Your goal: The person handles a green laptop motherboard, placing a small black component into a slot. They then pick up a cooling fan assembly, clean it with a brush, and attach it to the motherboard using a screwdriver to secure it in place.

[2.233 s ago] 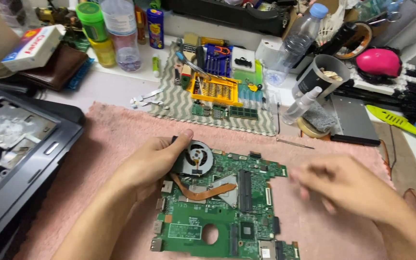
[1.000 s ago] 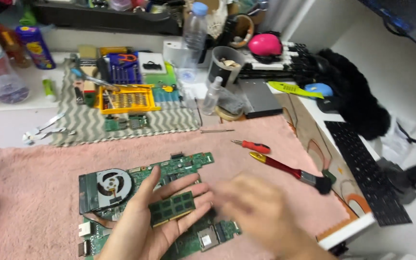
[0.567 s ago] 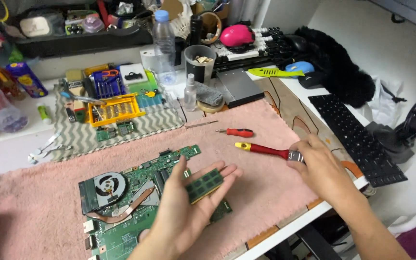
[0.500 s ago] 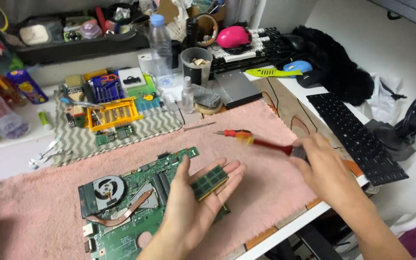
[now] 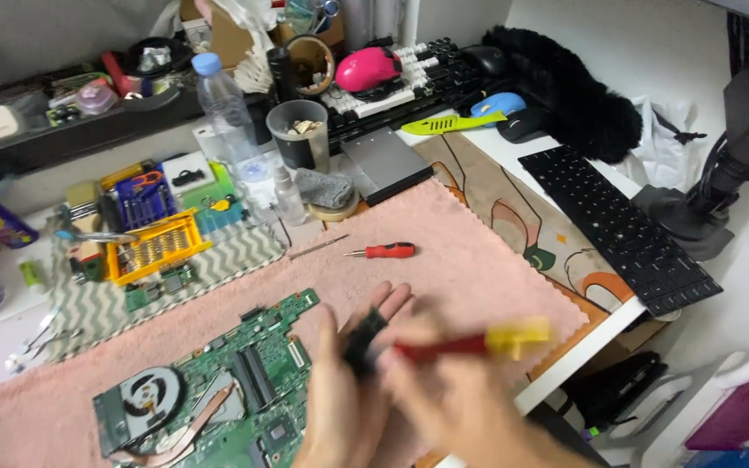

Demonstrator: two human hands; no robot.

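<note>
My left hand (image 5: 344, 394) is palm up at the bottom centre and holds a small dark memory module (image 5: 364, 340), blurred by motion. My right hand (image 5: 457, 407) sits just right of it and grips a screwdriver (image 5: 470, 345) with a red shaft and yellow end. The screwdriver's tip is at the module. A green motherboard (image 5: 249, 377) with a round fan (image 5: 145, 394) lies on the pink towel (image 5: 470, 260), left of my hands. A small red-handled screwdriver (image 5: 383, 251) rests on the towel above them.
A yellow bit case (image 5: 158, 247) and tool sets lie on a zigzag mat at the left. Behind the towel are a water bottle (image 5: 227, 113), a cup (image 5: 298, 134) and a grey drive (image 5: 387, 165). A black keyboard (image 5: 626, 225) lies right, near the desk edge.
My right hand took the red-and-yellow screwdriver off the towel and brought it left to the module in my left hand. The view swung right and closer.
</note>
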